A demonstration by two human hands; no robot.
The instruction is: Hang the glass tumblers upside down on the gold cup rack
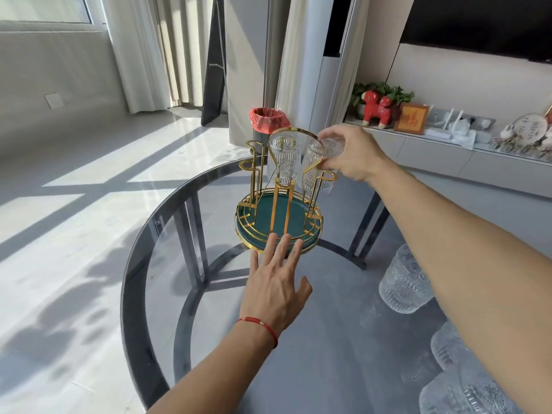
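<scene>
Gold cup rack (279, 186) with green round tray base sits on the round glass table (167, 222), toward the table's 12 o'clock side. Right hand (349, 153) is at the rack's 2 o'clock, fingers closed around the base end of a glass tumbler (316, 168), which is upside down and tilted, over a gold peg on the rack's right side. Palm covers most of the tumbler base; can't tell if it's fully seated on the peg or only partway on. A second tumbler (283, 156) is already inverted on a peg at the rack centre-back, seen through the gold loop handle; its outline merges with the held one, edges hard to separate.

Left hand (274, 279) is flat, fingers spread, holding nothing, fingertips at the tray's 6 o'clock rim. Contact with the rim looks likely but unclear. Red string bracelet (260, 324) on the left wrist.

Three more ribbed tumblers wait on the table at 4 to 5 o'clock: one (403, 282) near the right forearm, partly hidden by it; another (448, 348) mostly blocked by the arm; the last (460, 395) cut off by the bottom frame edge. Upright or not can't be read for the lower two.

Red-bagged bin (267, 121) on the floor behind the rack, lower part hidden.
</scene>
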